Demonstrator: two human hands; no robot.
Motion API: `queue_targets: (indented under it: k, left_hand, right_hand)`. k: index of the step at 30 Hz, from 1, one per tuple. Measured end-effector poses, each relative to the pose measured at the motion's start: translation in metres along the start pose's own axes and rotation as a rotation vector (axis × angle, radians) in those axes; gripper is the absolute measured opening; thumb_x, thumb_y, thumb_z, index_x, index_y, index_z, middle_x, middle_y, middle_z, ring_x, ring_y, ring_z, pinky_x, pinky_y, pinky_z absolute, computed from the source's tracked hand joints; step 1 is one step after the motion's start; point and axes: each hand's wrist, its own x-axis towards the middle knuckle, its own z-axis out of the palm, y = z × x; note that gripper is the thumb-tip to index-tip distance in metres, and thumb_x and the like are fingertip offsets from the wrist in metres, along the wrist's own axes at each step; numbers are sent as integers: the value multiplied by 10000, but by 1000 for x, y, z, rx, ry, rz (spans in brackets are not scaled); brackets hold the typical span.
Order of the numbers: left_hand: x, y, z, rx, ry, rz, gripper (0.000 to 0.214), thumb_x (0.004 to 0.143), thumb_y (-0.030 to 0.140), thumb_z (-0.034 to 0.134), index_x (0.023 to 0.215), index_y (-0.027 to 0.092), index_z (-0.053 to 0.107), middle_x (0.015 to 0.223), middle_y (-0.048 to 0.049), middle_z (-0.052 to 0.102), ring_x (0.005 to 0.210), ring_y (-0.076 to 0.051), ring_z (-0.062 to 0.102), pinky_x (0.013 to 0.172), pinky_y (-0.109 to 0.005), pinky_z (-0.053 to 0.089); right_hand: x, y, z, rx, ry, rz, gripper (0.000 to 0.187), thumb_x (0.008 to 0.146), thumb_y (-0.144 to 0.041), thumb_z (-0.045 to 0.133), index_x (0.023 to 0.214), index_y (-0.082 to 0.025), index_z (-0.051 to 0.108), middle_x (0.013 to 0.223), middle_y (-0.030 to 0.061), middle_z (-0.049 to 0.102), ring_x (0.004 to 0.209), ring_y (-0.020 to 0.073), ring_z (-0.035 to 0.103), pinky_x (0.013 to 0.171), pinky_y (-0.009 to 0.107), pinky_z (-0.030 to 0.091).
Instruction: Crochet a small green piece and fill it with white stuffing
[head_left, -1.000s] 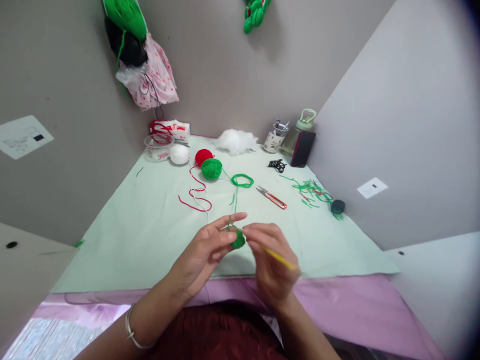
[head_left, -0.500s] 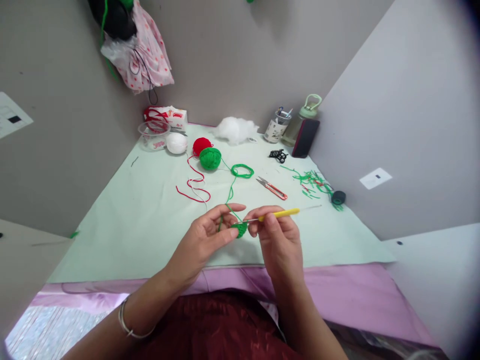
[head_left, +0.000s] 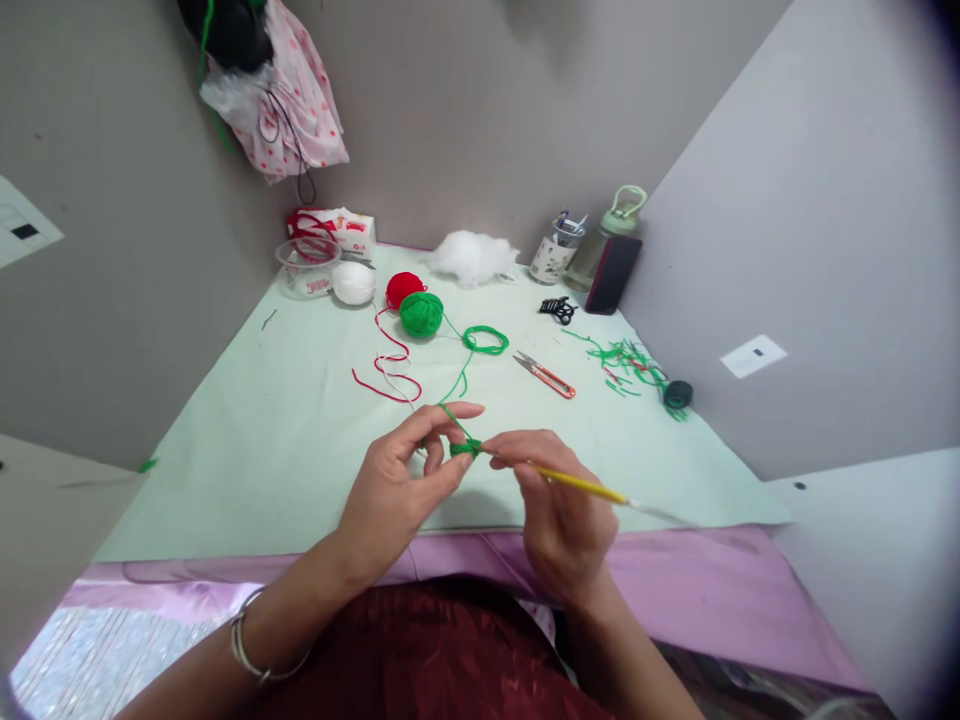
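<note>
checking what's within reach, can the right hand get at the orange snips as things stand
Probably yes: the orange snips lie uncovered beyond the right hand, with nothing visible between. But that hand holds the yellow-handled hook, so it would likely need to put that down first.

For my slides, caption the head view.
Left hand pinches green crochet; right hand holds a yellow-handled hook at its edge.

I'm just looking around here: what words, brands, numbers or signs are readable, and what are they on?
None reads clearly.
Red-and-white box: red and dark print, too small.
Clear tub: red lettering, too blurred.
Left wall sheet: faint marks and a dark block, illegible.
Right wall card: small dark mark, no legible text.
Pen cup: dark markings, unclear.
Yellow-handled tool: no lettering discernible.
</note>
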Motion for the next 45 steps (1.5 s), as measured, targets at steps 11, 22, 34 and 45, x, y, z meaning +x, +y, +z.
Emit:
queue_targets:
  k: [11, 22, 34, 45]
  left_hand:
    - [11, 3, -3, -522, -100, -319, 536, 778, 283, 904, 1292, 213, 767, 870, 4, 617, 757, -116, 500, 803, -262, 437]
    - [6, -5, 9, -434, -67, -175, 531, 818, 319, 902, 1317, 246, 737, 924, 1, 685, 838, -135, 586, 824, -250, 462]
    - [5, -5, 5, -355, -123, -157, 405, 864, 315, 853, 1264, 317, 791, 1035, -13, 679, 990, -168, 579, 955, -284, 437]
    - [3, -4, -2, -212, -127, -118, 368, 882, 330, 820, 1248, 325, 779, 950, 1, 602, 919, -154, 542, 859, -263, 428]
  right_hand:
    - [3, 5, 5, 240, 230, 170, 218, 1051, -205, 571, 1054, -258, 783, 839, 41, 738, 673, 177, 672, 615, 352, 584]
    - [-6, 4, 13, -140, 87, -62, 398, 972, -83, 676, 1258, -342, 776, 1125, 67, 795, 960, 219, 756, 787, 375, 646]
    - [6, 9, 8, 434, 114, 353, 171, 1032, -289, 648, 1013, -256, 814, 942, 50, 794, 715, 156, 656, 625, 308, 547]
    - [7, 8, 3, 537, 135, 421, 231, 1086, -296, 549, 999, -228, 752, 925, 39, 793, 680, 129, 681, 656, 282, 578]
